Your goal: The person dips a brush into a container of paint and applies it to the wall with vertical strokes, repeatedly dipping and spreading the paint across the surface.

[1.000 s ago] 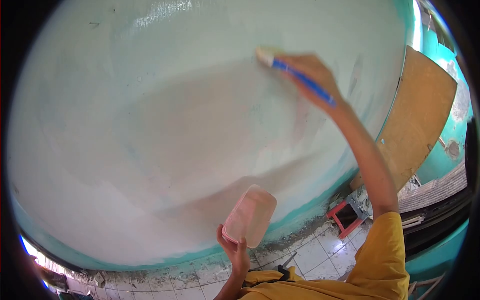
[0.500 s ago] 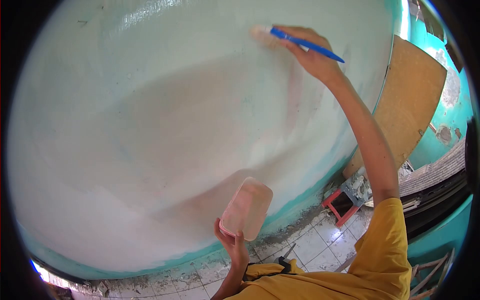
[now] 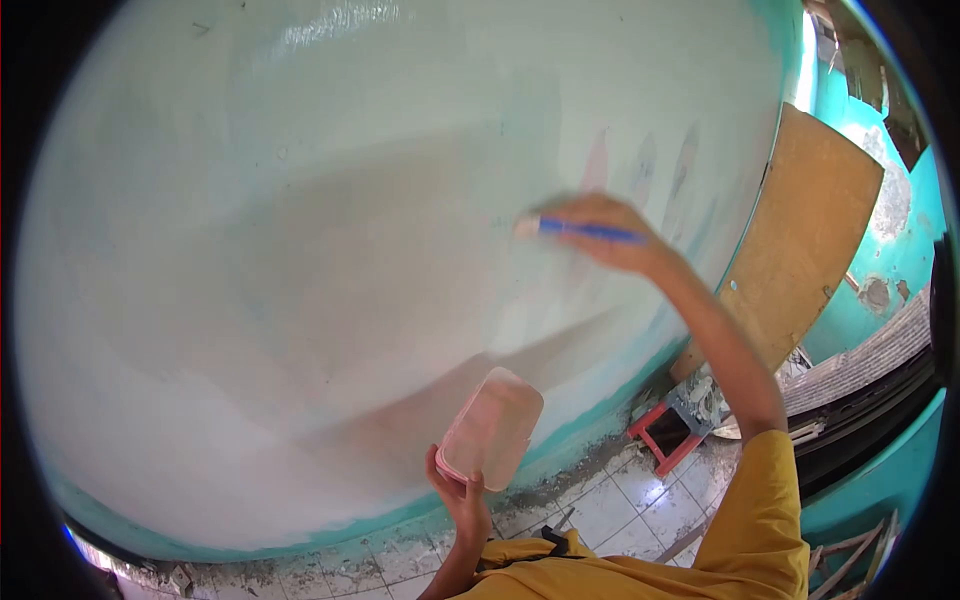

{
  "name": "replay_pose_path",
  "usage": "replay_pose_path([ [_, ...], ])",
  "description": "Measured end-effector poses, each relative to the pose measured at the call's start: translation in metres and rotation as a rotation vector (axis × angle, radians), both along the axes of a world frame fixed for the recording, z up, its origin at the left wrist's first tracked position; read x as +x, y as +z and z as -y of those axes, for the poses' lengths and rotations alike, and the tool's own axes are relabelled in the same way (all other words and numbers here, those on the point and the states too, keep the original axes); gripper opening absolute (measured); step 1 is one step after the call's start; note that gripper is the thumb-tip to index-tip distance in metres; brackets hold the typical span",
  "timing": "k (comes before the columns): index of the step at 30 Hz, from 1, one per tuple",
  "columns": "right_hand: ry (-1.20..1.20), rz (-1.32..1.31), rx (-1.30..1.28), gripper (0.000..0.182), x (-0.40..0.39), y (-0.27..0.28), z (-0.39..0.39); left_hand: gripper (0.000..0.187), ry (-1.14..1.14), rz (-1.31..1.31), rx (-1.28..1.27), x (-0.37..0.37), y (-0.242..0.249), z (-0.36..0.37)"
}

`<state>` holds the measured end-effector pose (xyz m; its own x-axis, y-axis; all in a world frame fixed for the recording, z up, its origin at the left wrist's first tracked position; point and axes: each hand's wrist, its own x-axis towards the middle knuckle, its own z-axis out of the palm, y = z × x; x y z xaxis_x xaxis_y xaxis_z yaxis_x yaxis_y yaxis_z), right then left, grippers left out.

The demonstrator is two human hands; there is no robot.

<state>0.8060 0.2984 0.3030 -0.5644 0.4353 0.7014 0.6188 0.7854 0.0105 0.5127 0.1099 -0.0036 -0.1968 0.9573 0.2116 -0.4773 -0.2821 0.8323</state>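
Head view: right arm (image 3: pixel 712 325) outstretched

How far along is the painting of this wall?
Most of the wall already looks pale-coated. The right hand holds the brush near its surface, the left hand a tub. Likely left: the pink streak above the right hand and the teal lower edge.

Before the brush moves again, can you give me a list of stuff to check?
1. Brush held in the right hand: ok.
2. Tub held in the left hand: ok.
3. Bristles touching the wall: cannot tell, blurry.
4. Wall all one color: not ok, pink and dark streaks show.
5. Red stool apart from both hands: ok.
6. Enough paint in the tub: cannot tell.
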Motion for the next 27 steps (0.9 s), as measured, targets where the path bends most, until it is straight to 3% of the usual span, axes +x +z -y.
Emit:
replay_pose_path([
  [2, -0.195, 0.010, 0.059, 0.025, -0.007, 0.073, -0.002, 0.095, -0.022, -0.006, 0.024, 0.001, -0.003, -0.002],
  [4, -0.175, -0.096, 0.438, 0.025, -0.001, 0.122, -0.012, 0.095, -0.023, -0.013, 0.023, 0.003, -0.001, -0.002],
  [7, -0.212, -0.266, 0.545, 0.026, -0.014, 0.164, -0.004, 0.103, 0.006, 0.021, -0.004, 0.009, 0.002, -0.004],
  [10, -0.212, -0.082, 0.575, 0.028, -0.009, 0.119, -0.012, 0.096, -0.024, 0.003, 0.015, 0.006, -0.004, -0.005],
  [12, -0.222, -0.110, -0.073, 0.029, 0.002, 0.048, -0.016, 0.096, -0.021, 0.010, 0.015, 0.005, -0.005, -0.004],
  [14, -0.098, 0.164, 0.283, 0.027, -0.007, 0.004, 0.009, 0.096, -0.018, 0.019, 0.016, 0.004, -0.004, -0.002],
  [15, -0.093, 0.170, 0.288, 0.027, -0.009, 0.008, 0.016, 0.096, -0.013, 0.008, 0.021, 0.004, -0.003, -0.002],
  [17, -0.032, 0.175, -0.144, 0.031, -0.011, 0.019, 0.032, 0.095, -0.003, -0.009, 0.030, 0.002, -0.003, -0.002],
  [20, -0.068, 0.176, 0.073, 0.026, -0.014, 0.090, 0.012, 0.094, -0.015, -0.007, 0.018, 0.003, -0.003, -0.001],
  [24, -0.201, -0.081, 0.548, 0.024, -0.018, 0.192, -0.011, 0.102, 0.008, 0.055, 0.004, 0.005, 0.003, -0.004],
  [27, -0.268, -0.234, 0.556, 0.025, -0.029, 0.203, -0.007, 0.103, 0.012, 0.064, -0.010, 0.006, 0.000, -0.004],
])
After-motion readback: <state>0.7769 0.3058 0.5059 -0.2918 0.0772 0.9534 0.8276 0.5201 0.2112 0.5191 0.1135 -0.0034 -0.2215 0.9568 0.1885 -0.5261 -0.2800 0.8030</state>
